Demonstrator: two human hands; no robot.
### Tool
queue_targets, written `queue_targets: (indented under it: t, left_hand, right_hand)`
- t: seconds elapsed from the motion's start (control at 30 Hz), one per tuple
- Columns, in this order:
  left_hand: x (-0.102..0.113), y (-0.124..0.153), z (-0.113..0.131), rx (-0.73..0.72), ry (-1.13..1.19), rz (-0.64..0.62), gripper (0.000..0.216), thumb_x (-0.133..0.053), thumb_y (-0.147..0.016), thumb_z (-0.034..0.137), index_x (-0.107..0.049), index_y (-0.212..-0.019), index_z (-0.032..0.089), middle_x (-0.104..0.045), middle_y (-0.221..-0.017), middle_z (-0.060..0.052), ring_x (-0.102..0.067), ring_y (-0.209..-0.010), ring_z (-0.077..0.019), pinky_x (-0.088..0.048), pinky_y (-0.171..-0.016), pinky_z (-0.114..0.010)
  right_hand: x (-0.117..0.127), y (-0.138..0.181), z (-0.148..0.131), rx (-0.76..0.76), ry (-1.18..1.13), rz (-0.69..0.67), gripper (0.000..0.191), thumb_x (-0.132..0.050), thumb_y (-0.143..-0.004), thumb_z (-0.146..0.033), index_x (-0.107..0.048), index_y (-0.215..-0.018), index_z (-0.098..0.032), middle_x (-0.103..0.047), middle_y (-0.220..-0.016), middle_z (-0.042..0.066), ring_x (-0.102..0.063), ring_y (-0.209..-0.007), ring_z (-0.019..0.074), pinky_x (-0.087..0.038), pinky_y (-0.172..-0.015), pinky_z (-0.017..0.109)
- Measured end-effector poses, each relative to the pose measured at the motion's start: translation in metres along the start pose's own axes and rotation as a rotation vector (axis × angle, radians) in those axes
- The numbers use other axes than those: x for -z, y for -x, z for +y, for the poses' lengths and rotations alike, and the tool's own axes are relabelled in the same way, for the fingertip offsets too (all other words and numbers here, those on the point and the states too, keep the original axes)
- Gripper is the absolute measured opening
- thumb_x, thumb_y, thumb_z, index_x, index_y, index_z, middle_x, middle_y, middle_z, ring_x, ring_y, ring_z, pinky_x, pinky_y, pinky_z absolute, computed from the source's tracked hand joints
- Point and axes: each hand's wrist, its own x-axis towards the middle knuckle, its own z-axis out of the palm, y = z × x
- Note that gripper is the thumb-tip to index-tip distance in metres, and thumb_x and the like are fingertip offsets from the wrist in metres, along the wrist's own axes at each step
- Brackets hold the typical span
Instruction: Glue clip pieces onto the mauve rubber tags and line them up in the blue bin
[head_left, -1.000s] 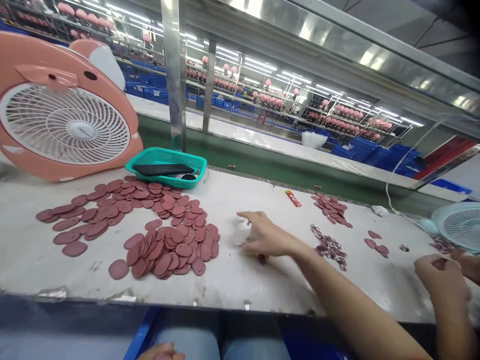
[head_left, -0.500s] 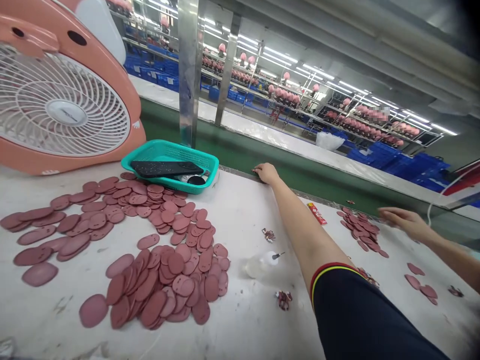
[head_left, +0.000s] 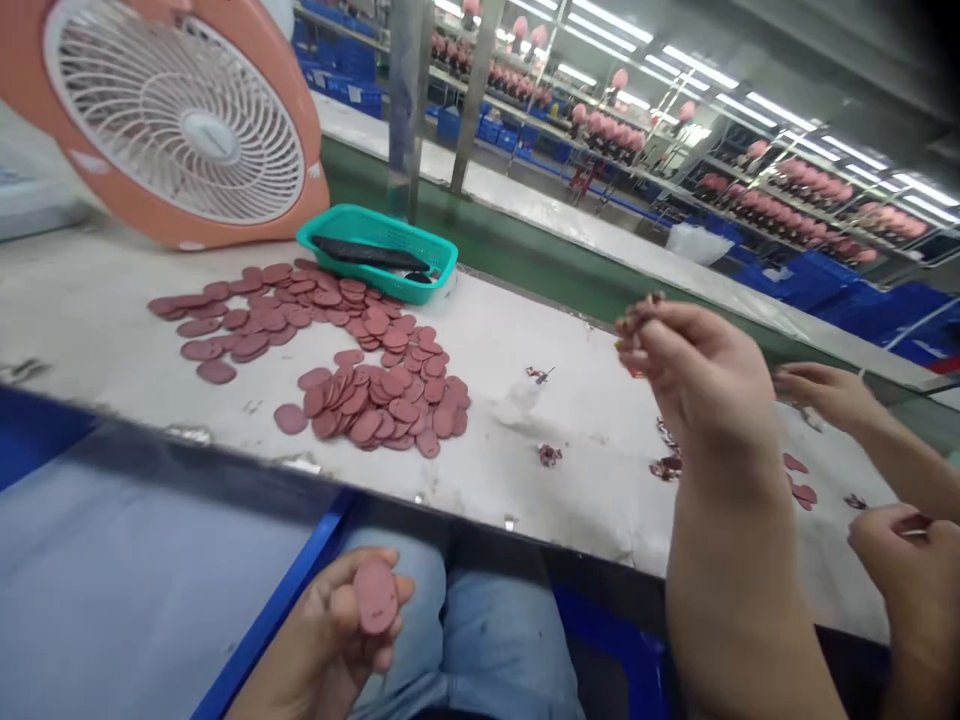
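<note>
My left hand (head_left: pixel 334 630) rests low over my lap, below the table edge, fingers closed on one maroon oval piece (head_left: pixel 375 595). My right hand (head_left: pixel 697 375) is raised above the white table (head_left: pixel 112 320), its fingertips pinched on a small dark patterned piece (head_left: pixel 636 318). Two heaps of the same maroon oval pieces lie on the table, one heap near the front edge (head_left: pixel 379 405) and another heap farther left (head_left: pixel 270 310). A few small dark patterned bits (head_left: pixel 549 455) lie between the heaps and my right hand.
A teal basket (head_left: pixel 379 255) holding a black remote stands behind the heaps, beside an orange fan (head_left: pixel 180 130). A co-worker's two hands (head_left: pixel 825 395) work at the right, with more maroon pieces (head_left: pixel 802 492). A green conveyor (head_left: pixel 540 265) runs behind the table.
My right hand has come back from the table's far edge and lifted, now pinching a small piece. My left hand with the oval piece has come into view. The view has swung right and down.
</note>
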Motion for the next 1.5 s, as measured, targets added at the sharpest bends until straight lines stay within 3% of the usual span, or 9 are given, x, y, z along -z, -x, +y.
queue_targets:
  t: [0.13,0.27,0.5,0.93,1.5]
  left_hand:
    - [-0.013,0.02,0.001,0.071,-0.024,-0.065,0.043,-0.097,-0.049,0.05,-0.083,-0.079,0.023,-0.074,-0.065,0.0,-0.063,-0.054,-0.0098,-0.05,-0.05,-0.014]
    - [-0.011,0.029,-0.001,0.077,-0.055,-0.132,0.042,-0.096,-0.051,0.05,-0.082,-0.077,0.02,-0.069,-0.065,-0.001,-0.057,-0.054,-0.0092,-0.049,-0.05,-0.016]
    - [-0.008,0.034,-0.006,0.073,-0.113,-0.214,0.037,-0.091,-0.06,0.054,-0.08,-0.07,0.02,-0.067,-0.065,0.0,-0.056,-0.054,-0.008,-0.051,-0.053,-0.016]
    - [-0.011,0.034,-0.009,0.117,-0.116,-0.183,0.037,-0.093,-0.059,0.052,-0.079,-0.068,0.019,-0.065,-0.063,0.0,-0.058,-0.055,-0.0089,-0.052,-0.051,-0.016]
    - [-0.008,0.033,-0.012,0.157,-0.086,-0.219,0.031,-0.09,-0.067,0.047,-0.079,-0.071,0.019,-0.065,-0.063,0.001,-0.057,-0.054,-0.0071,-0.051,-0.052,-0.014]
  right_hand:
    - [-0.04,0.114,-0.028,-0.081,-0.187,-0.354,0.011,-0.077,-0.086,-0.023,-0.075,-0.095,-0.028,-0.076,-0.086,0.0,-0.073,-0.076,0.0155,-0.061,-0.067,0.029]
    - [-0.069,0.165,-0.032,-0.122,-0.184,-0.464,0.014,-0.079,-0.084,-0.02,-0.077,-0.097,-0.026,-0.075,-0.081,0.001,-0.071,-0.07,0.0142,-0.058,-0.066,0.027]
    - [-0.063,0.169,-0.03,-0.055,-0.109,-0.557,0.013,-0.08,-0.084,-0.02,-0.077,-0.097,-0.024,-0.075,-0.079,0.001,-0.068,-0.07,0.0142,-0.055,-0.064,0.026]
    - [-0.056,0.165,-0.032,0.093,-0.067,-0.61,0.01,-0.077,-0.086,-0.017,-0.075,-0.096,-0.017,-0.075,-0.08,0.002,-0.066,-0.069,0.0117,-0.054,-0.067,0.023]
    - [-0.055,0.159,-0.032,0.164,-0.051,-0.672,0.01,-0.075,-0.088,-0.013,-0.074,-0.097,-0.013,-0.076,-0.082,0.002,-0.067,-0.071,0.0103,-0.053,-0.071,0.022]
